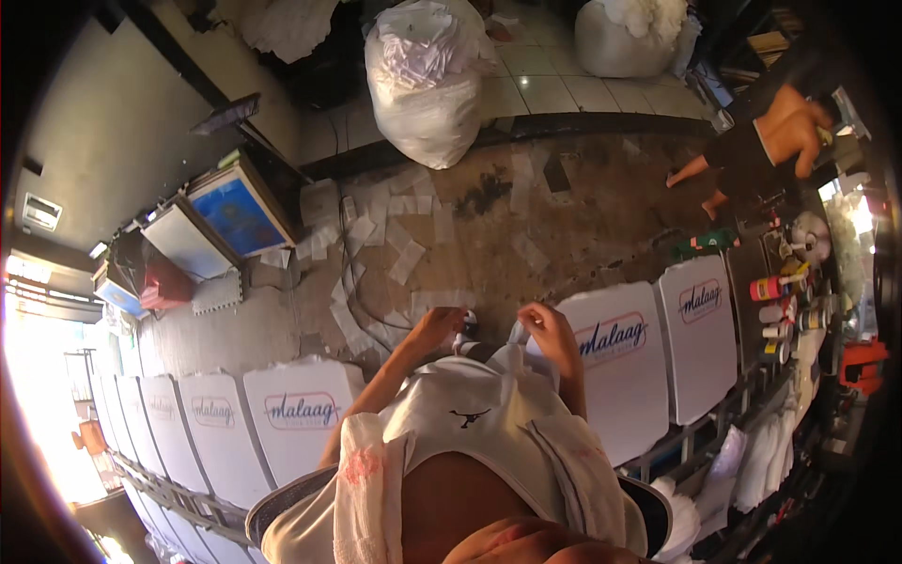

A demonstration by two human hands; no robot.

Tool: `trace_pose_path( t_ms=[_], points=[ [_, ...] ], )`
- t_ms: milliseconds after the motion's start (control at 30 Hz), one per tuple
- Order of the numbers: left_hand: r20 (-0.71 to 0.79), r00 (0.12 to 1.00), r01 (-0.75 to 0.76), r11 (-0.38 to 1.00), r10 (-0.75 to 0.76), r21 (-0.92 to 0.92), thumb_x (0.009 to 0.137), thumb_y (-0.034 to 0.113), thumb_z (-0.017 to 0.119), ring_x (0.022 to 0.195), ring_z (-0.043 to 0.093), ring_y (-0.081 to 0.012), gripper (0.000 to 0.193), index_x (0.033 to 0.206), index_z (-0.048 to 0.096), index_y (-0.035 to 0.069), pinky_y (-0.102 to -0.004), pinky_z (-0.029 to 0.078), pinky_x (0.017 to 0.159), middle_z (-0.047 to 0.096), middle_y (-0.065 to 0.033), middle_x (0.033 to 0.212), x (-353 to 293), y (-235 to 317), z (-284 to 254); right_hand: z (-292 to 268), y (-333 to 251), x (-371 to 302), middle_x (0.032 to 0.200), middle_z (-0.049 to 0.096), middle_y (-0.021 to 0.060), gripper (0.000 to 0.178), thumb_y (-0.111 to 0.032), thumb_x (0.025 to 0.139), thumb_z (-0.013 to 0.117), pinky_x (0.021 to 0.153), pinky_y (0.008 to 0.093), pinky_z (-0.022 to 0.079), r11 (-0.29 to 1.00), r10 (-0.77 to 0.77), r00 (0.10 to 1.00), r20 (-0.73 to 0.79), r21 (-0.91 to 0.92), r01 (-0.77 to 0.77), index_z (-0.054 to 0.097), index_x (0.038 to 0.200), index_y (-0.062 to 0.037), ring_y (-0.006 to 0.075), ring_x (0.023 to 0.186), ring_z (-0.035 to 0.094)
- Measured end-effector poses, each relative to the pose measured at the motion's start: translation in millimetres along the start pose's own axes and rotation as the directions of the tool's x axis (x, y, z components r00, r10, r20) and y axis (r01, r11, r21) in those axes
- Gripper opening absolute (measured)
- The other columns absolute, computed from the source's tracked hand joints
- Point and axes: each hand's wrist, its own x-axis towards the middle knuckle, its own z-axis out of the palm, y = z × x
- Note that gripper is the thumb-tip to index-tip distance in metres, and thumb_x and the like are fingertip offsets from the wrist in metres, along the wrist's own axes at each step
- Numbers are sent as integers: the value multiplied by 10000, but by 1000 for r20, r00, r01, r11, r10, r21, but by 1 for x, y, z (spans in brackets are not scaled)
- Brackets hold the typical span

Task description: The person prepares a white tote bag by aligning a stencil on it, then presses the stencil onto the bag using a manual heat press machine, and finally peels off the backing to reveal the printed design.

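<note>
My left hand point(437, 327) is in front of my waist, fingers curled together; whatever they may hold is too small to make out. To its right, my right hand point(547, 327) has its thumb and fingers pinched at the top of a bunched piece of white cloth point(516, 340), which runs down towards the front of my white shirt point(427, 385). A gap separates the two hands. White printed panels lie on both sides: the nearest left panel point(303, 414) is beside my left forearm, and the nearest right panel point(620, 362) is beside my right forearm.
A long rack point(639, 467) carries several panels. Paper sheets point(407, 258) and a cable point(344, 273) litter the floor. Large white sacks point(427, 103) stand ahead. Framed screens point(240, 211) lean at left. Paint containers point(772, 287) are at right, and another person point(780, 132) bends farther off.
</note>
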Motion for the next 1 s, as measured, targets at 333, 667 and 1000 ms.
trace_pose_path(
  t_ms=[333,667,1000],
  points=[
    [40,999,8,995,-4,-98,1079,408,549,642,544,-95,383,986,674,57,-293,433,585,608,2,723,212,30,-114,-18,-82,299,975,737,138,180,-189,976,708,788,381,552,974,-214,922,323,-4,228,703,1063,-32,298,894,732],
    [258,922,-349,906,287,239,1054,311,631,849,649,-123,275,1124,682,50,-311,516,765,683,-55,902,518,177,-205,-71,-54,519,998,747,135,220,-182,988,702,816,360,570,985,10,988,155,169,-37,697,1106,4,244,902,734],
    [594,804,-214,947,32,238,1012,359,671,953,673,-171,288,1119,717,95,-363,524,875,728,-71,1009,797,262,-181,-208,15,688,1032,761,106,173,-100,966,725,823,331,564,952,154,967,-202,293,-90,725,1121,-22,205,935,737]
  ],
)
